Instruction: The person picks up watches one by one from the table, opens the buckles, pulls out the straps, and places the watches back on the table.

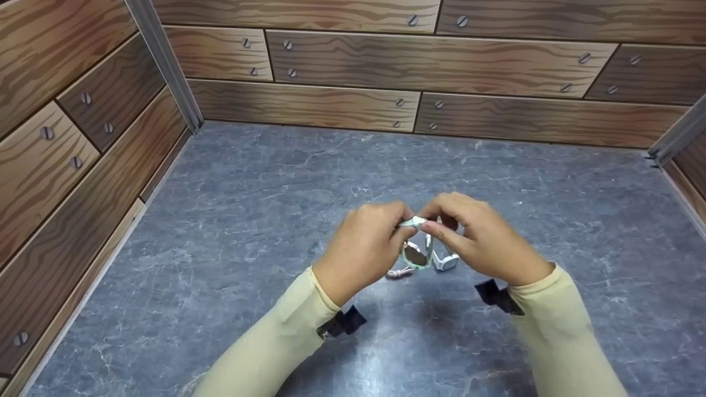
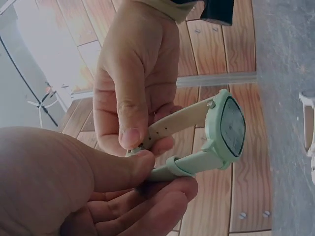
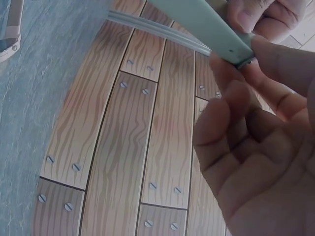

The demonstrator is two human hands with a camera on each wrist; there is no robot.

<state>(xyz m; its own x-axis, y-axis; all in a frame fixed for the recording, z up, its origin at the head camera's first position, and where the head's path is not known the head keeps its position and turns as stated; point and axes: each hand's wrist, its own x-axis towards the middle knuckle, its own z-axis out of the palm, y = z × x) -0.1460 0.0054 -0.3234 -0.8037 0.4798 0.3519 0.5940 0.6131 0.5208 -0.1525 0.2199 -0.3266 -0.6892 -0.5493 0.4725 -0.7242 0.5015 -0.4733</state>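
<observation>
Two hands are seen, and one green watch (image 2: 231,129) is held between them, raised above the surface (image 1: 248,248). The two ends of its strap are brought together: one is pinched between thumb and fingers by the left hand (image 1: 361,242), at 9 o'clock from the watch, the other likewise by the right hand (image 1: 482,240), at 3 o'clock. One loop is seen on the strap.

Two further items are laid on the surface in the head view: one white watch (image 1: 448,263), between 3 and 4 o'clock from the green watch, and one pinkish-white item (image 1: 401,272), near 7 o'clock, too small to be identified. Two pale sleeves (image 1: 265,342) are worn, with one black device (image 1: 353,320) at each wrist.

The surface is blue-grey and marbled with pale veins; light is reflected at 6 o'clock. It is bounded by three walls: the back wall (image 1: 441,63) at 12 o'clock, the left wall (image 1: 110,143) at 10, the right wall (image 1: 692,160) at 3. All are covered in printed wood planks, and two grey metal posts (image 1: 168,66) are set at the corners.
</observation>
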